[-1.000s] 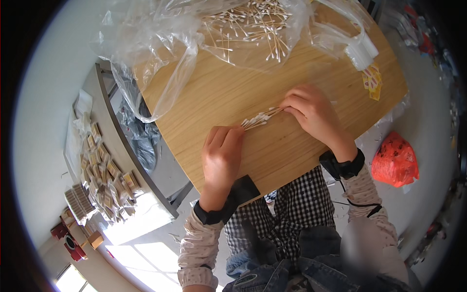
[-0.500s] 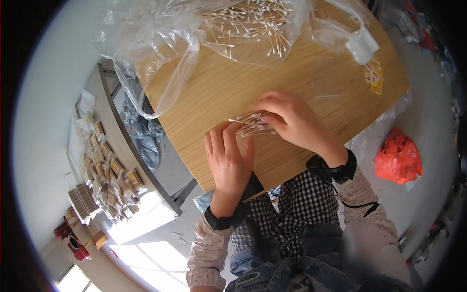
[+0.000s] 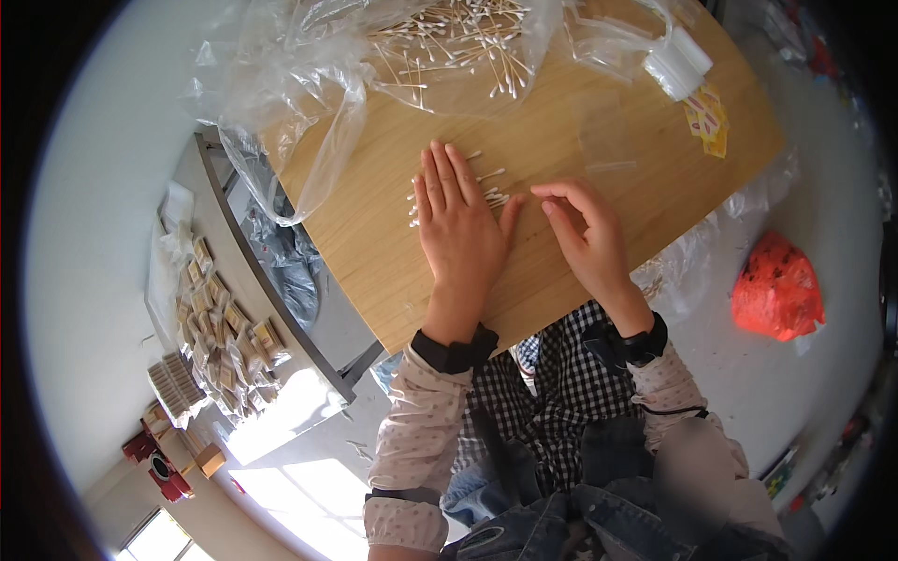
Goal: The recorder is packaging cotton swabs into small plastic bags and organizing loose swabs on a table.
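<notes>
My left hand (image 3: 458, 232) lies flat, palm down, over a small group of cotton swabs (image 3: 497, 198) on the wooden table (image 3: 374, 271). White swab tips stick out on both sides of its fingers; the rest is hidden beneath it. To its right, my right hand (image 3: 593, 238) hovers near the swab ends. Its thumb and forefinger are apart and nothing shows between them. A loose heap of cotton swabs (image 3: 468, 42) lies farther back, on and around a clear plastic bag (image 3: 313, 89).
Toward the far right stand white cylindrical rolls (image 3: 675, 65) beside yellow packets (image 3: 708, 122). A small clear bag (image 3: 606, 136) lies flat nearby. A red plastic bag (image 3: 778, 288) sits on the floor at right. Another table at left holds several small packs (image 3: 224, 341).
My left hand has moved forward and flattened over the swabs, which now lie spread on the table. My right hand has let go of them and drawn off to the right.
</notes>
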Tool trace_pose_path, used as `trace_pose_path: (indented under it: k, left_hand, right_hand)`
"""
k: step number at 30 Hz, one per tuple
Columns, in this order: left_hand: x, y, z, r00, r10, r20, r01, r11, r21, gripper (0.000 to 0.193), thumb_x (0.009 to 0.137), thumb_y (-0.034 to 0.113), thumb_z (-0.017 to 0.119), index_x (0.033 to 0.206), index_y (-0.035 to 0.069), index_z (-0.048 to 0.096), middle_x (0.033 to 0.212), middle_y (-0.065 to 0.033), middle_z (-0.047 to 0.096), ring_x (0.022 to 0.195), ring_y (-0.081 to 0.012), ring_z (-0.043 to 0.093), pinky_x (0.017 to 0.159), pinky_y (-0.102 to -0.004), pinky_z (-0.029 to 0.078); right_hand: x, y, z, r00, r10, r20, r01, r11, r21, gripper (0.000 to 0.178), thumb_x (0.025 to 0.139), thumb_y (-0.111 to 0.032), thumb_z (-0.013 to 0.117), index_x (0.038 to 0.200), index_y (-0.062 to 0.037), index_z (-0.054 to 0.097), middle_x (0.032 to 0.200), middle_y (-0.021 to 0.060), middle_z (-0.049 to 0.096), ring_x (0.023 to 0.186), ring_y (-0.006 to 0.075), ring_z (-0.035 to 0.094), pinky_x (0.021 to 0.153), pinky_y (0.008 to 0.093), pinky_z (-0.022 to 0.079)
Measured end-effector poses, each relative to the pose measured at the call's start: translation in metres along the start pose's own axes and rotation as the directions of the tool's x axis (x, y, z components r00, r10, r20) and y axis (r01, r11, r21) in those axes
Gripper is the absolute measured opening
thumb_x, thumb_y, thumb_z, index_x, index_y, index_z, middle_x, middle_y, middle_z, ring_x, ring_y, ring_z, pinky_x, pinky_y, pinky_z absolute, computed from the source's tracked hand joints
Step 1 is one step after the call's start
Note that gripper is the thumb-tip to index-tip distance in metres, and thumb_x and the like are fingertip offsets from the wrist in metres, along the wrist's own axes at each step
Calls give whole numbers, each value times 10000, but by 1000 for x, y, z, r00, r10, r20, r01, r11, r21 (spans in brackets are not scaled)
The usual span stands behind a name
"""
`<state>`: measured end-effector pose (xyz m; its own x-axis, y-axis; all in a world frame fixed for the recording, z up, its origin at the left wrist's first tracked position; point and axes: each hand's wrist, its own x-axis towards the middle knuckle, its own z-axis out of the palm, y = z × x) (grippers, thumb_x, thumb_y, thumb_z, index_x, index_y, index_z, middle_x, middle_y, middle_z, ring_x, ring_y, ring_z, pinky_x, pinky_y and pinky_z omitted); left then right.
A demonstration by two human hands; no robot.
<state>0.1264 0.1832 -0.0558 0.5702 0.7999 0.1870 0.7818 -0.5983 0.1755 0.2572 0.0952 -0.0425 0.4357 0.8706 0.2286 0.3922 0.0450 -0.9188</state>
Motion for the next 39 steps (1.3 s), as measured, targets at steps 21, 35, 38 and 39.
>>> trace_pose_path:
  k: [21,35,38,39]
  left_hand:
    - [-21,25,3,995,-101,12,101,993,-55,871,925,487,534,1476,-118,235,1556,-279,247,1467,-382,221,1195,-466,180]
    - [-42,-15,-29,767,-638,64,103,24,-994,568,1042,246,318,1521,-27,183,1574,-179,288,1483,-279,220,1210,-396,164]
    - [-42,-5,-31,804,-584,111,120,-24,-993,574,1044,253,320,1522,-25,170,1563,-191,304,1478,-283,231,1214,-395,163]
    - [-42,-4,-33,797,-593,110,105,-43,-994,576,1044,256,323,1523,-24,169,1559,-196,308,1477,-286,234,1214,-399,160]
  right_hand:
    - [-7,15,4,993,-91,-74,86,994,-68,191,892,37,557,1063,-21,619,1007,140,636,933,317,618,826,366,491]
    - [10,-5,48,975,219,-32,-166,817,552,326,1021,-109,513,1331,-9,495,1325,116,557,1270,193,499,1102,338,372]
    - [12,-9,59,986,153,-64,-102,861,498,274,961,-94,600,1223,-17,574,1278,102,576,1215,218,537,1060,352,400]
    - [14,-10,53,986,154,-60,-105,862,495,274,961,-94,600,1223,-17,574,1278,102,576,1215,218,537,1060,352,400]
